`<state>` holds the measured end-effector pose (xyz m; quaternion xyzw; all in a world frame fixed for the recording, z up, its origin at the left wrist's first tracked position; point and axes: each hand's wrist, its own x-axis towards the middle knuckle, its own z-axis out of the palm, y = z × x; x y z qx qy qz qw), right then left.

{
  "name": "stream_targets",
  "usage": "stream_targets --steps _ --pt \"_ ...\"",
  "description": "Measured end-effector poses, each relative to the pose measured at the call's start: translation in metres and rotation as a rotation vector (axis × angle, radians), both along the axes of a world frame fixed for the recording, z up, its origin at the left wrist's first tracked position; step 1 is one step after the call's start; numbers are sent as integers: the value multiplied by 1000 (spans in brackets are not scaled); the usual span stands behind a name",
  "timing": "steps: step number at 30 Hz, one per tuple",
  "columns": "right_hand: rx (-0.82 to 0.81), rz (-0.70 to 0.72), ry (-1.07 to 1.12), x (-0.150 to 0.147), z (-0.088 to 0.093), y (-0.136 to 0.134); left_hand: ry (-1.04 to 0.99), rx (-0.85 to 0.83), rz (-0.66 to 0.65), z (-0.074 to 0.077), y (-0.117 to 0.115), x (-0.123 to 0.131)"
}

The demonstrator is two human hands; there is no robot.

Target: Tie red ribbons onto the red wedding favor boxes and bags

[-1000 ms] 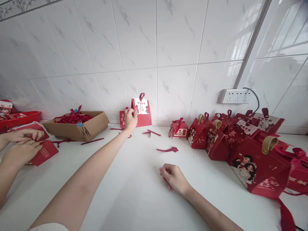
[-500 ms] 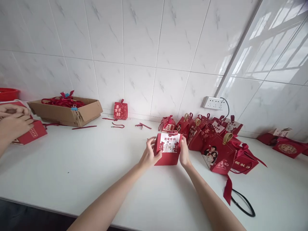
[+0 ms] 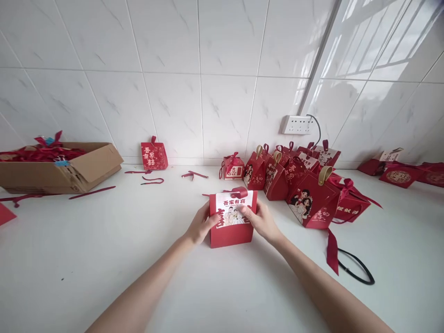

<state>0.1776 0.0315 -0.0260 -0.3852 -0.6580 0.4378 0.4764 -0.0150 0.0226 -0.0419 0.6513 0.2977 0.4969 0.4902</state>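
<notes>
A red gift box point(image 3: 231, 232) with a white picture label and a red ribbon loop on top stands on the white counter point(image 3: 104, 259) in front of me. My left hand point(image 3: 200, 225) grips its left side. My right hand point(image 3: 262, 220) holds the right side, its fingers curled over the white label. Both hands are closed on the box.
A crowd of finished red gift boxes point(image 3: 305, 194) stands to the right by the wall socket point(image 3: 296, 125). A black cord point(image 3: 357, 268) lies beside them. A cardboard box point(image 3: 58, 169) of red ribbons sits at the left. A small red box point(image 3: 154, 156) and loose ribbons point(image 3: 151, 180) lie near the wall.
My left hand brought the box from the wall to the counter's middle, and my right hand joined it. The view swung right, so the other person's hands at the left are out of sight.
</notes>
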Motion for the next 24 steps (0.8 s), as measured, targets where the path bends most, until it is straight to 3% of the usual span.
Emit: stream_targets --steps 2,4,10,13,18,24 --pt "-78 127 23 4 2 2 -36 34 -36 1 -4 1" --pt "-107 160 64 6 3 2 8 77 -12 2 -8 5" --pt "81 -94 58 6 12 -6 83 253 218 9 -19 16" --pt "224 -173 51 9 24 -13 37 266 186 16 -21 16" --pt "403 -66 102 12 47 -33 13 318 174 17 -28 21" --pt "496 -5 -55 14 52 -42 -59 310 220 5 -33 30"
